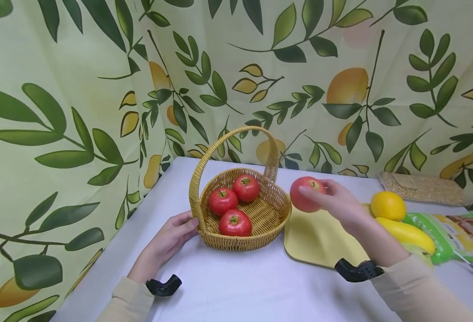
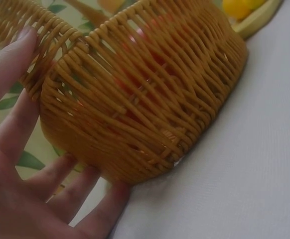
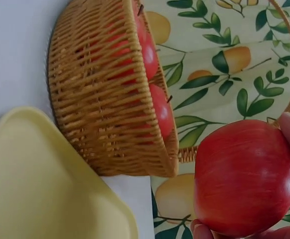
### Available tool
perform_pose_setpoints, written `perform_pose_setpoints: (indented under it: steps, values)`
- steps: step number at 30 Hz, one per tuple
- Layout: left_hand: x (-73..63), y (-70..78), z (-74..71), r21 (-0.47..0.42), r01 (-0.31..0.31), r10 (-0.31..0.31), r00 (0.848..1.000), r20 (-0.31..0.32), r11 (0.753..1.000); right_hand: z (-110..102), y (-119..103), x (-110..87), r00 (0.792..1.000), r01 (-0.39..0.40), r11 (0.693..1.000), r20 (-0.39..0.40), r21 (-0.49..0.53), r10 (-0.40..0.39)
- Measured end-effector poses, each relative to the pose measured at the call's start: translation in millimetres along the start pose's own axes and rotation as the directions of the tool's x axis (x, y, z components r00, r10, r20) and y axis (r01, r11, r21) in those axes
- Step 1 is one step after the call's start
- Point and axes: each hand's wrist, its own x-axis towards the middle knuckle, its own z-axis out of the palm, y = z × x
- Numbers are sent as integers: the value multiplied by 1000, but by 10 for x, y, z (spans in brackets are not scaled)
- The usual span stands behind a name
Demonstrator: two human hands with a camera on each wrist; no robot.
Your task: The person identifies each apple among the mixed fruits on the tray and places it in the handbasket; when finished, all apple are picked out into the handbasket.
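Observation:
In the head view a wicker basket (image 1: 265,213) with a tall arched handle stands on the table, with three red apples (image 1: 235,222) inside. My left hand (image 1: 171,241) holds the basket's left side at the handle's foot. The left wrist view has the thumb (image 2: 16,57) against the woven handle base and the other fingers spread along the outer wall. To the right of the basket, my right hand (image 1: 343,203) grips another red apple (image 1: 306,194) in the air. The right wrist view has this apple (image 3: 244,179) close up, fingertips at its edges.
A yellow tray (image 1: 317,237) lies right of the basket, below the raised apple. Farther right are an orange (image 1: 388,206), a yellow elongated fruit (image 1: 407,235), a green printed bag (image 1: 458,237) and a clear pack of grains (image 1: 423,188). A leaf-patterned cloth (image 1: 236,89) hangs behind.

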Motion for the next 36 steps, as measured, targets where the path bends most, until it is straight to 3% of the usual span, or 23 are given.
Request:
perform_pose_setpoints:
  steps: [16, 26, 36]
  values:
    - [-2, 0, -1, -8, -15, 15, 1000, 9, 1000, 137, -220, 53, 996, 52, 998, 77, 23, -53]
    - [9, 3, 8, 7, -7, 8, 1000, -1, 1000, 280, -350, 135, 987, 117, 992, 119, -47, -110]
    - [1, 13, 17, 16, 14, -14, 1000, -12, 1000, 403, -390, 234, 968, 195, 963, 192, -185, -159]
